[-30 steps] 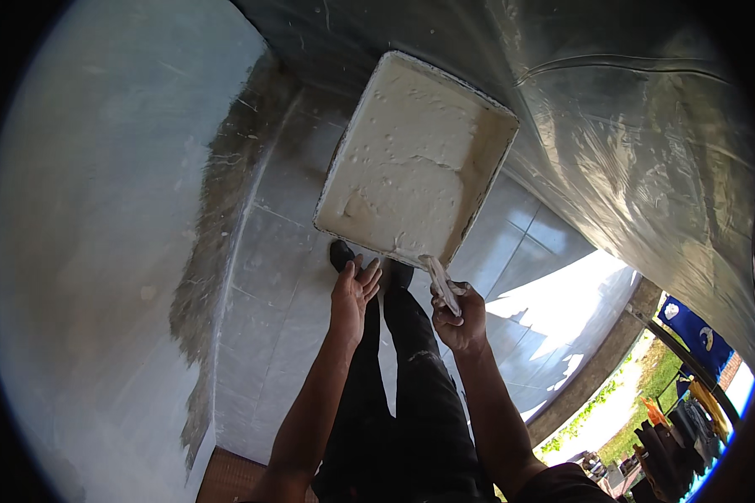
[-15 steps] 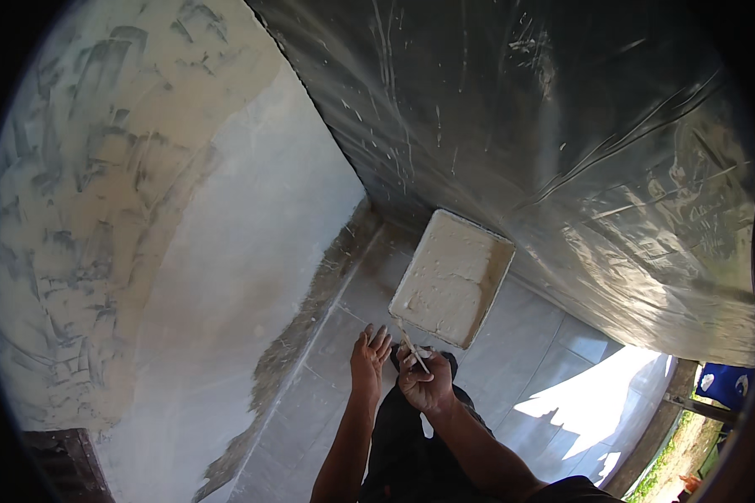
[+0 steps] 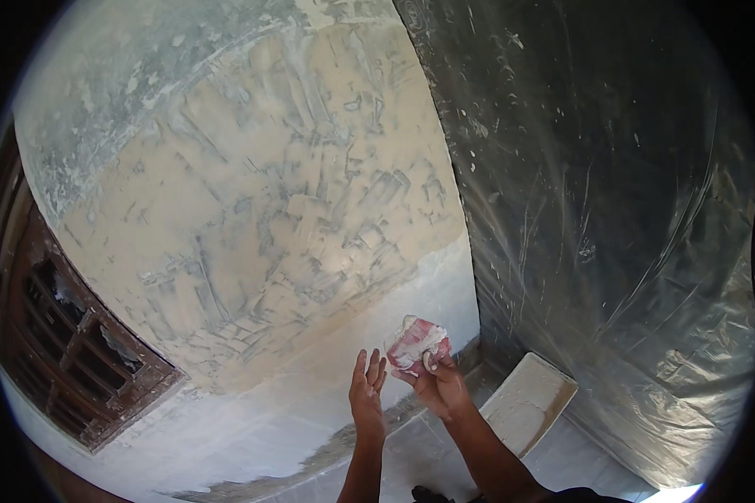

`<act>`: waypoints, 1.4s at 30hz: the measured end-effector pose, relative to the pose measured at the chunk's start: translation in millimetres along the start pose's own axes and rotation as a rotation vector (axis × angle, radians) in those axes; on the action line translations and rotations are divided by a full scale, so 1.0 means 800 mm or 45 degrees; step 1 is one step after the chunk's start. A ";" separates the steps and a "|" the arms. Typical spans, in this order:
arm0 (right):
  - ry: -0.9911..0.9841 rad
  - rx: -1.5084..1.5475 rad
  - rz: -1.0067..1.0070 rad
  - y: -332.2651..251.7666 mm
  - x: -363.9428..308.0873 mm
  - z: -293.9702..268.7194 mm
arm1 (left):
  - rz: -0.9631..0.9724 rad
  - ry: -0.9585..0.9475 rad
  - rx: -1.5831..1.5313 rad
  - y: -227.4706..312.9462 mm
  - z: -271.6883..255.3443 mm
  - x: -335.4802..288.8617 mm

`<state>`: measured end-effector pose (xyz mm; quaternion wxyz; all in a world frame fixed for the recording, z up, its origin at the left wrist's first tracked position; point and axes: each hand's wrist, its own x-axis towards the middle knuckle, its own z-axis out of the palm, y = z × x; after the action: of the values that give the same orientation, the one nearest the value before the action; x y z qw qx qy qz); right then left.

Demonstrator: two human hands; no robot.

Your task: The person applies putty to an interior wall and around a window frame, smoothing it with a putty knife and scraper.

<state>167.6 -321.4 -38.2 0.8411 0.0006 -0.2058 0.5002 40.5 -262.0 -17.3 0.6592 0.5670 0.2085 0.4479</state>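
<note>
My right hand (image 3: 441, 389) grips a reddish flat spreader (image 3: 416, 345), thumb across its face. Thick white paste smears much of the blade. My left hand (image 3: 367, 391) is held up just to its left, fingers stretched and apart, with nothing in it; a small gap shows between this hand and the blade. Both hands are in front of the wall (image 3: 310, 235), whose middle carries cream filler in rough overlapping strokes. Below and right, a shallow rectangular tray (image 3: 528, 402) of whitish paste rests on the tiled floor, partly hidden by my right forearm.
Dark plastic sheeting (image 3: 596, 184), splashed with white, covers the adjoining wall to the right. A brown wooden window frame with bars (image 3: 80, 344) is set in the wall at left. A rough bare strip (image 3: 327, 453) runs along the wall's foot, above grey tiles.
My view has swung up and left, from the floor towards the wall. The spreader, earlier almost edge-on, now shows its coated face. The tray appears lower and farther right.
</note>
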 end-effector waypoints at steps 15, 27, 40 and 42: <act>-0.559 -1.503 -1.701 0.184 0.118 0.305 | 1.367 0.111 1.047 0.307 -0.178 0.004; -0.892 -1.994 -2.035 0.380 0.222 0.412 | 1.435 0.499 1.574 0.444 -0.440 0.032; -0.999 -2.417 -2.359 0.403 0.342 0.525 | 1.678 0.582 1.558 0.500 -0.486 0.161; -0.975 -2.380 -2.398 0.411 0.351 0.536 | 1.724 0.565 1.558 0.505 -0.487 0.173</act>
<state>-141.0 -9.7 384.5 0.4381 -0.2848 -0.5998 -0.6059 -336.8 52.8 287.0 -0.2092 0.7172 0.1544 0.6466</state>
